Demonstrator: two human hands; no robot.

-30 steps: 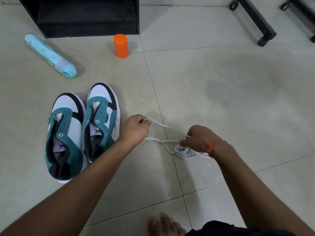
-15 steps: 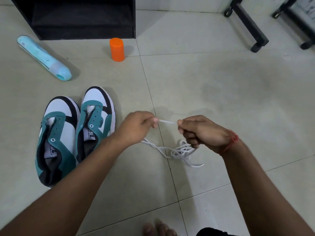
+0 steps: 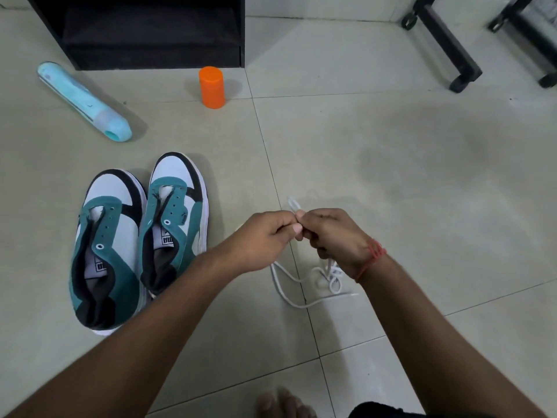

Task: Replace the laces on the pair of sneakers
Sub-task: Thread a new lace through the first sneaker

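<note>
Both hands meet above the pale tiled floor (image 3: 391,176), knuckles almost touching. The left hand (image 3: 265,239) has its fingers curled, thumb and forefinger pinching the thin white cord shoelace (image 3: 304,285). The right hand (image 3: 328,236), with a red thread band at the wrist, also pinches the lace, fingers curled round it. A short blurred bit of lace end sticks up just above the two pinches, pointing away from the person. The rest of the lace hangs down under the right hand and lies in a loose tangle on the floor, just below and between the wrists.

The pair of teal, white and black low-top sneakers (image 3: 135,236) stands side by side to the left of the hands, toes pointing away, long axes roughly parallel with the left forearm. Eyelets look empty and the tongues are exposed, so no lace is threaded yet, judging by this. The left hand is the nearer one to the shoes, and the right-hand shoe of the pair sits just beside the left wrist. The likely next move is to carry the lace tip left to the toe-end eyelets, with the tangle possibly snagging as it drags.

Elsewhere there is a light blue plastic tube-shaped case (image 3: 84,101) lying on its side, an orange cylindrical container (image 3: 212,87) standing upright, a black cabinet (image 3: 150,31) behind them, black wheeled frame legs (image 3: 446,43) at far right and bare toes at the bottom edge.
</note>
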